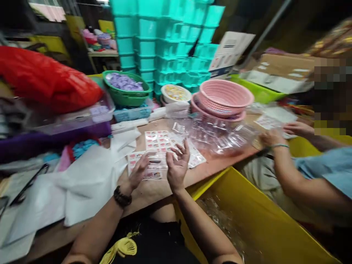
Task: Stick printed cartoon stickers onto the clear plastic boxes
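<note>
Between the hands (177,170), indistinct clear plastic (157,167)

A clear, shiny plastic piece (157,162) is roughly level above flat white sheets (156,137) of small pink-red stickers

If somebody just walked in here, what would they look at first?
Probably the tall stack of bright turquoise plastic bins at the back, then the big, shiny red plastic bag on the left. In the middle, the bare left hand and right hand are over white sheets printed with small red pictures.
</note>
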`<state>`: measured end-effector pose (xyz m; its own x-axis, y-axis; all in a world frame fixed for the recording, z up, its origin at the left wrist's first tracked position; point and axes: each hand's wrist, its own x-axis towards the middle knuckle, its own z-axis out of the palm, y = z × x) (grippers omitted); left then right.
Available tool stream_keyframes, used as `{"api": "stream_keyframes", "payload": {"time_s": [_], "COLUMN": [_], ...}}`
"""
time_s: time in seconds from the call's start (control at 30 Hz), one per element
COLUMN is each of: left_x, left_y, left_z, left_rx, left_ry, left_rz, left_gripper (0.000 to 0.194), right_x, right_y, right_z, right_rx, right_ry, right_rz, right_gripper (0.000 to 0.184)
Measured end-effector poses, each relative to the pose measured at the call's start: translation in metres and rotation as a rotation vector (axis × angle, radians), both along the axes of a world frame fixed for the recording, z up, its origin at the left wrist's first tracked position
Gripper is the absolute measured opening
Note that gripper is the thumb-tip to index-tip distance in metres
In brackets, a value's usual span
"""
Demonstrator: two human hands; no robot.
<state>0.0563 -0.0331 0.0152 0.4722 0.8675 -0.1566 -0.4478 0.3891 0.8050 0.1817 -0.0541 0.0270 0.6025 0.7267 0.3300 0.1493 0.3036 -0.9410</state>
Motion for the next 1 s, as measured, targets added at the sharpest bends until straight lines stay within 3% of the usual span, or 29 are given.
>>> {"api": "stream_keyframes", "payload": {"time_s": [0.13, 0.2, 0.27, 0.37, 0.43, 0.6, 1.0], "left_x": [-0.006, -0.01, -0.013, -0.018, -0.02, -0.023, -0.023], "left_y": [0.005, 0.007, 0.008, 0.009, 0.01, 0.01, 0.01], "left_z": [-0.004, -0.005, -0.007, -0.009, -0.01, -0.011, -0.011], "left_rx": [-0.077, -0.128, -0.144, -0.141, -0.138, -0.114, -0.094], "left_ry": [-0.044, -0.046, -0.047, -0.024, -0.007, -0.023, 0.032], "left_rz": [0.109, 0.12, 0.101, 0.091, 0.076, 0.018, 0.063], "left_gripper": [0.066, 0.065, 0.063, 0.062, 0.066, 0.07, 0.059], "right_x": [0.008, 0.018, 0.027, 0.031, 0.029, 0.026, 0.027], "right_y": [0.003, -0.001, -0.006, -0.007, -0.001, 0.016, 0.029], "right_z": [0.015, 0.032, 0.048, 0.065, 0.068, 0.065, 0.065], "right_rx": [0.082, 0.109, -0.006, -0.361, -0.526, -0.648, -0.757], "right_ry": [-0.124, -0.174, -0.201, -0.195, -0.168, -0.2, -0.234], "right_rz": [-0.091, -0.011, 0.229, 0.662, 0.804, 0.827, 0.852], "right_gripper": [0.038, 0.023, 0.022, 0.032, 0.04, 0.046, 0.049]}}
